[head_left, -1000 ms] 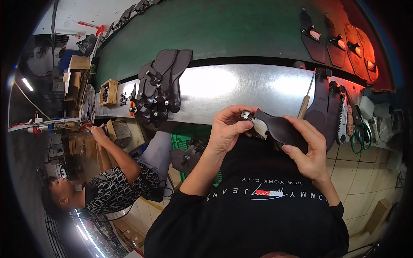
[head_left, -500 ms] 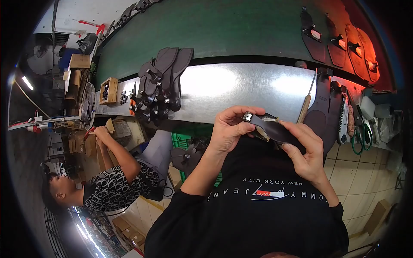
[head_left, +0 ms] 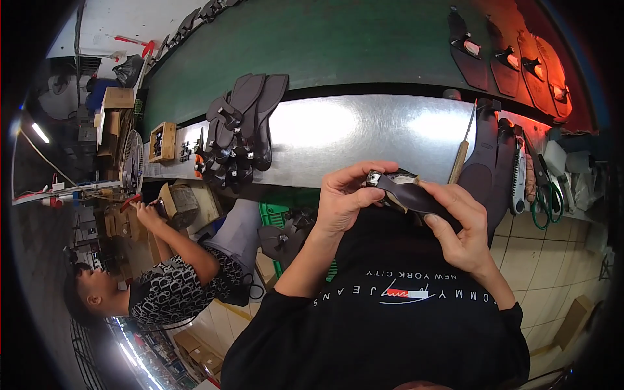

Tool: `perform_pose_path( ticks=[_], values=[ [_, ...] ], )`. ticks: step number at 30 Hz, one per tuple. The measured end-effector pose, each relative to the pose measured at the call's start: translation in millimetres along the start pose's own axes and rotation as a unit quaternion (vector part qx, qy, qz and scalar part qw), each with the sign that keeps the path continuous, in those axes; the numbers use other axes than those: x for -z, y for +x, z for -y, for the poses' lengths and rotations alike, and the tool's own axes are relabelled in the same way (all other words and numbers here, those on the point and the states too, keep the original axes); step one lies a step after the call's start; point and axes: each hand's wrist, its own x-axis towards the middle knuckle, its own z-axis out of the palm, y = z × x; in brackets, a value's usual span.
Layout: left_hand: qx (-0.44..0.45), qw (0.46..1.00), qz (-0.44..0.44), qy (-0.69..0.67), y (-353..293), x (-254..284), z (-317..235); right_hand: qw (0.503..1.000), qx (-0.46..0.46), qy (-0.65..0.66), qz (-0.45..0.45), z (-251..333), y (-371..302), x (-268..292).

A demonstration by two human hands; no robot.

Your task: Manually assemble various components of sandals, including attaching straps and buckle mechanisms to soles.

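Observation:
In front of my chest I hold a dark sandal sole piece [head_left: 416, 197], bent into a curve, with a shiny metal fitting [head_left: 374, 177] at its left end. My left hand [head_left: 344, 200] pinches that end between thumb and fingers, beside the metal. My right hand [head_left: 465, 224] grips the other end, thumb below and fingers on top. A pale patch shows on the piece's inner side; the rest of that side is hidden. Beyond my hands, a wooden-handled awl [head_left: 460, 159] lies on the metal bench [head_left: 364, 136].
Sandal soles with straps [head_left: 244, 123] lie piled left on the bench, near a wooden box [head_left: 162, 143]. Scissors [head_left: 547, 201] and more soles [head_left: 484, 153] lie right. Strapped soles [head_left: 469, 52] rest on the green surface [head_left: 364, 45] under red light. A co-worker [head_left: 175, 286] sits left.
My hands and the sandal piece stay nearly still. The co-worker's hands have shifted left and a red-handled tool shows more. The view has moved slightly.

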Motion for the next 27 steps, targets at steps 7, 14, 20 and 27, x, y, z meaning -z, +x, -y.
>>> perform_pose_path(
  ticks=[7,14,20,27],
  values=[
    [-0.057,0.998,0.005,0.019,0,-7,3,0.999,0.017,-0.043,-0.007,2,2,1],
    [-0.104,0.991,0.040,0.075,2,-9,1,0.994,0.046,-0.093,-0.020,6,4,1],
    [-0.083,0.986,0.064,0.131,3,-5,-5,0.990,0.055,-0.130,-0.019,6,4,3],
    [-0.082,0.984,0.099,0.127,4,2,-1,0.985,0.056,-0.160,0.005,7,4,-1]
  ],
)
